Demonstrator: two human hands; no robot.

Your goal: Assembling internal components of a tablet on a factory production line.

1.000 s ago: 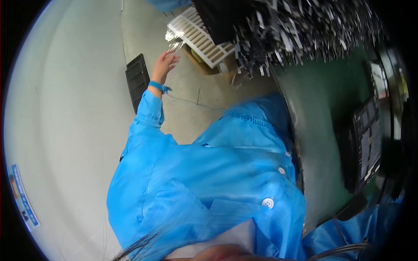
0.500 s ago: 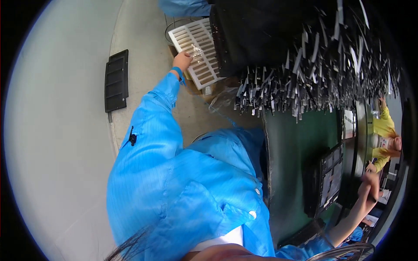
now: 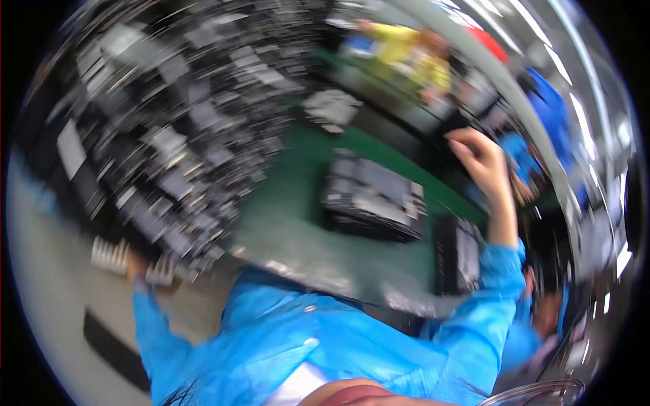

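Note:
My left hand (image 3: 137, 265) is at the lower left, over a white slotted tray (image 3: 108, 256) that shows on both sides of it. Blur and the dark pile above it smear its fingers, so I cannot make out their grip. On the other side, my right hand (image 3: 482, 161) is raised over the far right of the green table (image 3: 284, 233). Its fingers are loosely bent and apart, with nothing visible in them. Below and left of that hand, a stack of dark flat framed parts (image 3: 376, 196) lies on the table.
Many dark and silvery strips or plates (image 3: 183, 142) crowd the left, strongly blurred. A second dark stack (image 3: 459, 254) stands beside my right forearm. Beyond the table a person in yellow (image 3: 413, 57) works; people in blue are at the right. A grey-white bundle (image 3: 332, 108) lies farther back.
The view has swung toward the table, blurring much of it. My right hand now shows higher over the table, with its fingers bent. My left hand stays by the white tray.

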